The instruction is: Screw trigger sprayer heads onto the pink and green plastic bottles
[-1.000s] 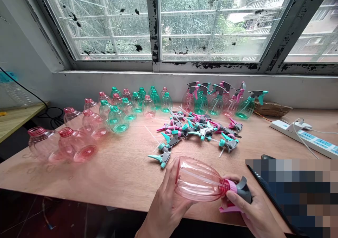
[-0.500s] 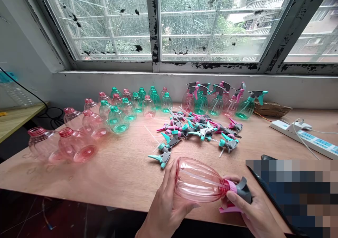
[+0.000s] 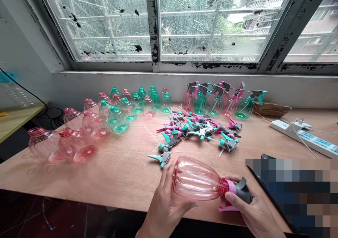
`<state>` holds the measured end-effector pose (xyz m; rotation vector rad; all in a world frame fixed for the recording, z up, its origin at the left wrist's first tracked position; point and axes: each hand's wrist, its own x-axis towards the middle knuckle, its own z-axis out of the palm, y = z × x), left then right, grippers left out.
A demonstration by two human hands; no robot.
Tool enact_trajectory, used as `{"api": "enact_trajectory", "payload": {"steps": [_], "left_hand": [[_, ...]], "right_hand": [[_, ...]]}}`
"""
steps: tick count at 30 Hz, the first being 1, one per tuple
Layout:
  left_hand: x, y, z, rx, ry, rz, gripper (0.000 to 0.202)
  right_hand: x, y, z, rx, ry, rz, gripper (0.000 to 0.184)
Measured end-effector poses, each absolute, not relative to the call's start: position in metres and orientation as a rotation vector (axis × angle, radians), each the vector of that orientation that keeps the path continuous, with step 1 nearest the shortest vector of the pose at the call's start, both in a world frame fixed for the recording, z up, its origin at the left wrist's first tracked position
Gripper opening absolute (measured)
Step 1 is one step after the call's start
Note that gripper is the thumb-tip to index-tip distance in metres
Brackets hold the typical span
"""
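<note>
Sideways, pink bottle (image 3: 196,178) horiz., sprayer head (image 3: 239,194) rt

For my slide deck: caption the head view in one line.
Left hand cradles a pink bottle on its side while the right hand grips its spray head, over a wooden table.

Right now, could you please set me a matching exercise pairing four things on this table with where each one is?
Things:
1. pink bottle
2. loose trigger heads
3. power strip
4. assembled sprayers

Places:
A. far right of the table
B. held sideways by the left hand and right hand
C. upright in a row below the window
D. heaped mid-table

Pairs: 1-B, 2-D, 3-A, 4-C
</note>
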<state>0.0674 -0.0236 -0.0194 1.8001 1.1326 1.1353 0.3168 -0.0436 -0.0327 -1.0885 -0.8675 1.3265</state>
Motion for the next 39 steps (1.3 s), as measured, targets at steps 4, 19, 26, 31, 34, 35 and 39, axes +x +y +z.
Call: {"api": "enact_trajectory", "payload": {"steps": [4, 19, 26, 31, 34, 35, 39], "left_hand": [[0.0672, -0.0221, -0.0191, 1.773, 1.12, 1.146, 0.09], [0.0674, -0.0208, -0.023, 1.904, 1.12, 1.143, 0.091], [0.0684, -0.026, -0.0241, 1.924, 1.169, 1.121, 0.087], [0.0668, -0.0244, -0.025, 1.989, 1.12, 1.079, 0.102], [0.0657, -0.0239, -0.025, 1.972, 1.115, 1.081, 0.103], [0.0653, -0.0239, -0.025, 1.966, 1.119, 1.078, 0.103], [0.0643, -0.0239, -0.025, 1.961, 1.139, 1.055, 0.103]], "right_hand": [[0.3172, -0.0438, -0.0341, -1.091, -0.878, 1.313, 0.04], [0.3141, -0.0431, -0.0294, -1.093, -0.821, 1.272, 0.039], [0.3145, -0.0434, -0.0307, -1.07, -0.837, 1.29, 0.038], [0.3138, -0.0436, -0.0291, -1.06, -0.821, 1.298, 0.038], [0.3143, -0.0435, -0.029, -1.07, -0.83, 1.297, 0.038], [0.3146, -0.0435, -0.0292, -1.069, -0.834, 1.298, 0.037], [0.3157, -0.0434, -0.0304, -1.071, -0.846, 1.301, 0.036]]}}
